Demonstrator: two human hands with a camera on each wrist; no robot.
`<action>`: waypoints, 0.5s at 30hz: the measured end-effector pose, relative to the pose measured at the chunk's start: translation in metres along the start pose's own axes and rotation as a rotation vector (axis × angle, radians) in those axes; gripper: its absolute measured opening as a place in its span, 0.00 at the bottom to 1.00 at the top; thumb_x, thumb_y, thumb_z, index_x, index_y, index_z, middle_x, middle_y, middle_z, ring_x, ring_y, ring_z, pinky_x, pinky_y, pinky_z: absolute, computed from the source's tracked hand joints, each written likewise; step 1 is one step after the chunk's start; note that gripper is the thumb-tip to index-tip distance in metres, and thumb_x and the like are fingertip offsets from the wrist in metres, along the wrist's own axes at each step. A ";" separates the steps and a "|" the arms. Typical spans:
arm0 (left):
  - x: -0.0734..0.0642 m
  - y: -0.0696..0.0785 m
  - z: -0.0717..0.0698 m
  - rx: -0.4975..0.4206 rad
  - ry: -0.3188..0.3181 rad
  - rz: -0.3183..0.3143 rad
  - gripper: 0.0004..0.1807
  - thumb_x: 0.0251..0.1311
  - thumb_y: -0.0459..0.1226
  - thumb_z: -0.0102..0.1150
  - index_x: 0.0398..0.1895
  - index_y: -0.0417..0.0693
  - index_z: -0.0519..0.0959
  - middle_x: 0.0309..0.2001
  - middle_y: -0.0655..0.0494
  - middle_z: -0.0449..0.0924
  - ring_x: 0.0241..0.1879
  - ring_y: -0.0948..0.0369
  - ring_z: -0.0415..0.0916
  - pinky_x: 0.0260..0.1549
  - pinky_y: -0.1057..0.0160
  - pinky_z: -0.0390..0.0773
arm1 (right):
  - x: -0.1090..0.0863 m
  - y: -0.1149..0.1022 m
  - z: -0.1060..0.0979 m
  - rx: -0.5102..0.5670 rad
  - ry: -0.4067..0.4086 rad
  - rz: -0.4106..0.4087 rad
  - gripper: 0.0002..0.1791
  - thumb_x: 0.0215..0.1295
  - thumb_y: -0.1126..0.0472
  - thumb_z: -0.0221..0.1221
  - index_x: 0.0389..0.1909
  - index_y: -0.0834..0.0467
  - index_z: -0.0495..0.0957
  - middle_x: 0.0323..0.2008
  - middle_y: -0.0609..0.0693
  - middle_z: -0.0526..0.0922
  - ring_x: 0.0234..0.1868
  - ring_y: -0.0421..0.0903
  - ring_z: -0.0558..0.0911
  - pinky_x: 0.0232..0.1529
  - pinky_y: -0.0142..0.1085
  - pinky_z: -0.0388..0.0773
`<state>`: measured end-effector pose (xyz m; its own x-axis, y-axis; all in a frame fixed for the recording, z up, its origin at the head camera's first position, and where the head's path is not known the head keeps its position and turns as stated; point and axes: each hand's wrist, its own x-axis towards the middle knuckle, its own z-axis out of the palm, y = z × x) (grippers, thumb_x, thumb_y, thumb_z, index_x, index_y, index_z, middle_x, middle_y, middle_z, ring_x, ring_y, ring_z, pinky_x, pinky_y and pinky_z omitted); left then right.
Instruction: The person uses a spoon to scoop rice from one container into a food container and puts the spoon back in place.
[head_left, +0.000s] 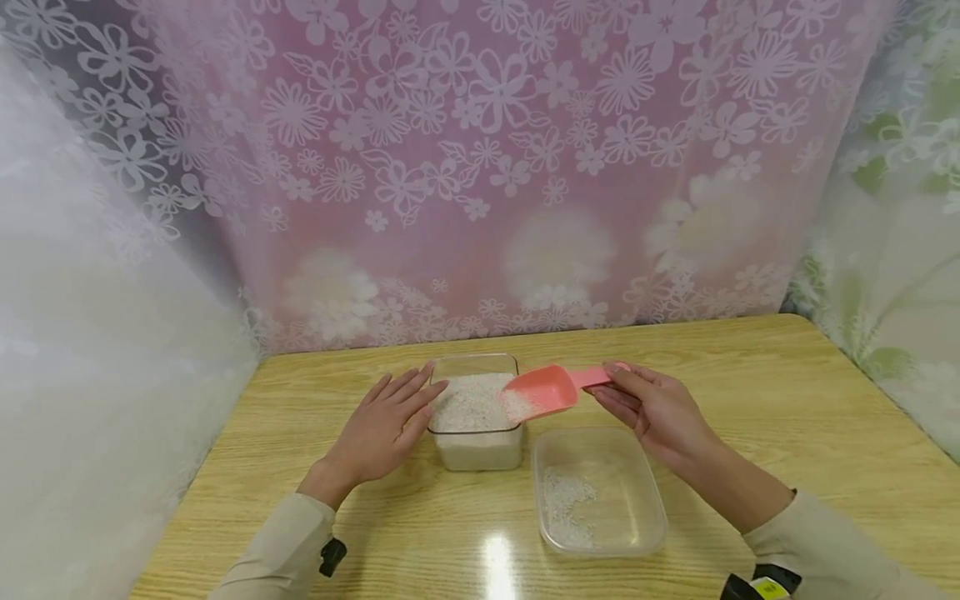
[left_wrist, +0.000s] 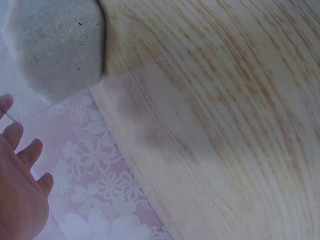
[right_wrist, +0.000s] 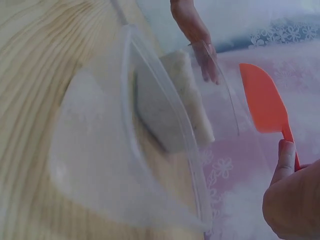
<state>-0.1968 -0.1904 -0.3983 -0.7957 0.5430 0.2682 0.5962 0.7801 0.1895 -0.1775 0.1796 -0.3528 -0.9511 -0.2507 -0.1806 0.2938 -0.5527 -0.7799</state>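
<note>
My right hand [head_left: 660, 408] pinches the handle of a pink scoop [head_left: 546, 388], which holds some white, rice-like grains near its tip. The scoop's tip overlaps the right rim of a clear container [head_left: 480, 450] largely filled with the same white grains [head_left: 472, 400]. My left hand [head_left: 382, 425] lies at that container's left side, its extended fingers at the rim. In the right wrist view the scoop [right_wrist: 262, 100] is seen from below, the thumb along its handle. The left wrist view shows the left hand [left_wrist: 20, 195] beside the grain-filled container [left_wrist: 60, 45].
A second clear plastic container [head_left: 615, 542] stands in front and to the right, with a thin scatter of grains [head_left: 570, 504] on its left side. Both stand on a wood-grain table [head_left: 375, 542]. A pink flowered curtain [head_left: 465, 208] hangs behind the table's back edge.
</note>
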 end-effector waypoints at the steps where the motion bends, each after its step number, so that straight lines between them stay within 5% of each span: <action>1: 0.000 0.000 0.000 0.000 0.000 0.001 0.25 0.76 0.50 0.32 0.73 0.61 0.60 0.74 0.58 0.48 0.72 0.55 0.47 0.68 0.47 0.45 | -0.003 -0.001 -0.004 0.000 -0.004 0.001 0.07 0.70 0.64 0.55 0.43 0.59 0.80 0.38 0.56 0.85 0.41 0.45 0.85 0.49 0.33 0.77; 15: 0.001 -0.001 0.001 -0.005 0.005 0.019 0.25 0.76 0.49 0.31 0.73 0.59 0.59 0.75 0.57 0.45 0.72 0.53 0.45 0.69 0.48 0.43 | -0.040 -0.002 -0.057 -0.108 -0.006 0.028 0.09 0.72 0.64 0.53 0.44 0.58 0.81 0.41 0.56 0.85 0.44 0.48 0.84 0.49 0.35 0.77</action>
<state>-0.1980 -0.1899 -0.3993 -0.7836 0.5562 0.2768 0.6119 0.7680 0.1889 -0.1455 0.2354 -0.3783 -0.9418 -0.2703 -0.1998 0.3081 -0.4569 -0.8344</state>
